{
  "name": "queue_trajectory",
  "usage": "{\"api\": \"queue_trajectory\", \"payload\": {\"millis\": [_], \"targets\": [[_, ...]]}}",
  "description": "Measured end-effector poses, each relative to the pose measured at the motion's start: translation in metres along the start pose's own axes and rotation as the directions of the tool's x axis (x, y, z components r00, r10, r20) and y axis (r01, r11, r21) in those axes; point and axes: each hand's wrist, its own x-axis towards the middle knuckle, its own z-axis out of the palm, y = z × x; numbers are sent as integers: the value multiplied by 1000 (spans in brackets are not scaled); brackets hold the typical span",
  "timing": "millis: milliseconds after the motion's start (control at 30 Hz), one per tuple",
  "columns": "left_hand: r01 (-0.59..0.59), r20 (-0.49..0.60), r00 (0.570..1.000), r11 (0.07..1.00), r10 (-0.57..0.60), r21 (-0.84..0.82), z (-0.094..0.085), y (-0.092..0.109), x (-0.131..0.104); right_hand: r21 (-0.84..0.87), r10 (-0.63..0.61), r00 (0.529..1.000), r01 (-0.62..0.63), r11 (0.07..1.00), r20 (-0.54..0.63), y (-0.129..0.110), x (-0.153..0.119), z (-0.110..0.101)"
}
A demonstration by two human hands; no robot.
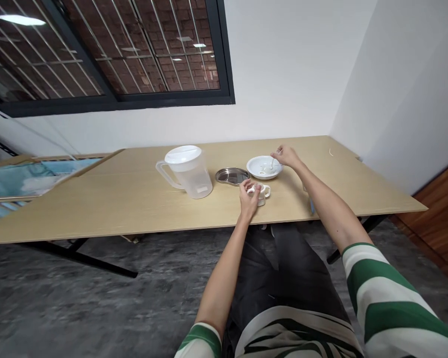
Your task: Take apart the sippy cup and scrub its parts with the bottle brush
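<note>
Near the front edge of the table, my left hand (pixel 250 197) is wrapped round a small two-handled cup (pixel 262 198), whose white handle sticks out at the right. Farther back, my right hand (pixel 285 155) pinches a thin, pale utensil (pixel 272 163) over the white bowl (pixel 252 166). The utensil's lower end is inside the bowl, where something clear or whitish lies, too small to make out. Just left of the bowl sits a shiny metal tray (pixel 224 175). The cup stands upright, in front of the bowl and apart from it.
A translucent pitcher (pixel 192 175) with a white lid stands left of the tray. Beneath my right forearm, a blue object (pixel 312 206) lies at the front edge of the wooden table (pixel 97 199). A small pale item (pixel 331 152) is at the back right. Walls rise behind and right.
</note>
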Motion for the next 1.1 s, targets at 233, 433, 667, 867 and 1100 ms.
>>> {"api": "queue_trajectory", "payload": {"millis": [233,433,667,867,1100], "targets": [[7,8,1000,1000,-7,-3,-1,0,-1,6,124,991,-123,992,-48,24,3,32],[5,21,1000,1000,-5,-4,-2,2,-1,-8,161,987,-161,987,-20,29,-5,47],[2,44,999,998,-5,57,-5,0,0,-2,234,972,-234,972,20,37,-12,56],[-37,53,998,993,31,116,-5,-1,1,14,188,981,-189,982,50,40,-23,47],[-32,43,999,995,28,100,-2,7,0,28,73,997,-73,997,18,51,-45,8]]}}
